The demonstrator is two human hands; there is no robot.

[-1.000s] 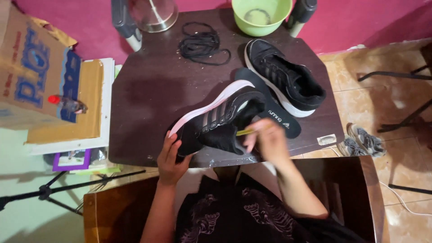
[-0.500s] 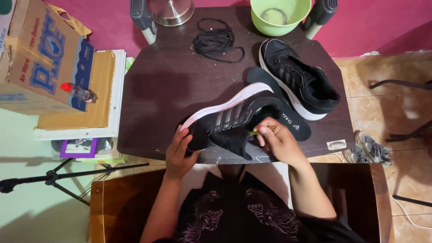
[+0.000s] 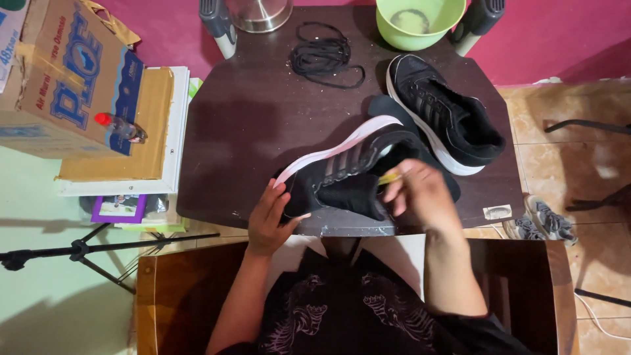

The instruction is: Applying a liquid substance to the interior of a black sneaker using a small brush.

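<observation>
A black shoe lies tipped on its side near the front edge of the dark table, its white sole facing away from the person. The left hand grips the shoe's heel end, fingers curled onto it, right at the table's front edge. The right hand is closed around a small yellow tool at the shoe's opening; the hand is blurred, so exactly what the tool touches cannot be told.

A dark insole lies just behind the shoe, partly under it. The second shoe stands upright near the table's right edge. Black laces lie bunched toward the back, well apart from both shoes, and a green bowl sits at the back edge. The widest bare stretch of table is on the left, between the laces and the left hand.

Compared with half a second earlier, the shoe lies in much the same place with the left hand still on its heel, while the right hand has shifted slightly at the opening.
</observation>
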